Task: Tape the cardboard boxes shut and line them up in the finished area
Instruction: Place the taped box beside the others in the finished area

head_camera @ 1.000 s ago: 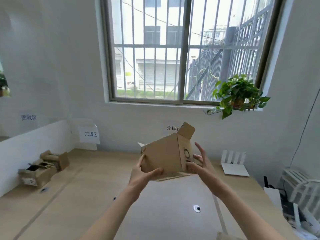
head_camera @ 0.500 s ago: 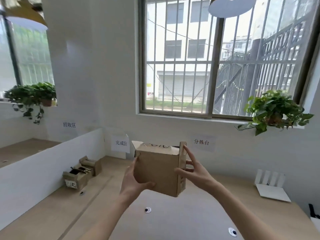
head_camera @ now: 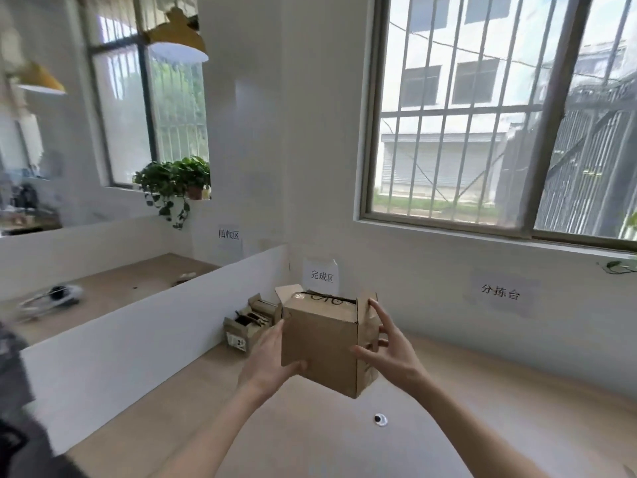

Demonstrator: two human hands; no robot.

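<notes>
You hold the box above the counter, flaps up; your left hand grips its near-left face, your right hand presses spread fingers against its right side. Since a second ago your view has swung left. The two boxes under the sign now lie just beyond it.

Bright daylight pours in through a big barred window on the right — outside there's a pale building with a roller shutter. White walls all round. A light wooden bench runs along the wall, with a low white divider splitting it from another wooden surface on the left. Three paper signs are stuck on the wall. A trailing green plant sits on the far windowsill, and yellow pendant lamps hang up top — a bit blurred.
</notes>
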